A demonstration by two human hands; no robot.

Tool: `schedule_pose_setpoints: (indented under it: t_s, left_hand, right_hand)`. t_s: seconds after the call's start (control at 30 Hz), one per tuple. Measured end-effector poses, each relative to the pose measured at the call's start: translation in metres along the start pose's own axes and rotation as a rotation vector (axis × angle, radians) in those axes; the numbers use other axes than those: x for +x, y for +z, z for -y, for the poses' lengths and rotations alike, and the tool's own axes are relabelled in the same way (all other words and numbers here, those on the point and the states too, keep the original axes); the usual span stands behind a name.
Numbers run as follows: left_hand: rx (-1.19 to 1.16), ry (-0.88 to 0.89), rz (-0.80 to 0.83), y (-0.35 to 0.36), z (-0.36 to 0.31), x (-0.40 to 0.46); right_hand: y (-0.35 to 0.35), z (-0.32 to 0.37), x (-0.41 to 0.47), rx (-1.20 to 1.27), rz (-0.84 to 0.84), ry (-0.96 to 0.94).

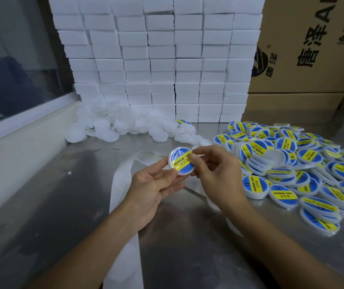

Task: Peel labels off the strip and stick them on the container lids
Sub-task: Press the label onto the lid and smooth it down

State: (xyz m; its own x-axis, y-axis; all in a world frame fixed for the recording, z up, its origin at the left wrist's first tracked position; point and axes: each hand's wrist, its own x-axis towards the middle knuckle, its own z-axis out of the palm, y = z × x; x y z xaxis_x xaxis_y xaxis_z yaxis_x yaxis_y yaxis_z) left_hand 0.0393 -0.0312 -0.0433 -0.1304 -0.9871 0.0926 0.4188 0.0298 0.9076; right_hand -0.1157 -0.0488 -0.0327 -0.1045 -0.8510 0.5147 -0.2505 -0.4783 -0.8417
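A round white lid [180,162] with a blue and yellow "SOLDERING PASTE" label on it is held above the steel table. My left hand [154,188] grips the lid from below and left with its fingertips. My right hand [215,174] pinches the lid's right edge, thumb pressing on the label. The white backing strip [123,205] with empty round spots runs from under my hands toward the near edge. Plain white lids [125,124] lie heaped at the back. Labelled lids [292,163] are piled on the right.
A wall of stacked white blocks [158,59] stands behind the plain lids. Cardboard boxes [313,49] with printed characters fill the back right. A window ledge [20,142] borders the steel table [62,205] on the left.
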Motion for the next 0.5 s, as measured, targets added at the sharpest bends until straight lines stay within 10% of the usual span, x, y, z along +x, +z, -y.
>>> schedule_pose_setpoints:
  t_s: [0.5]
  left_hand:
    - [0.139,0.045,0.053,0.0026,0.0037,-0.0023]
  right_hand:
    - [-0.0027,0.0076,-0.0023,-0.215,0.020,0.032]
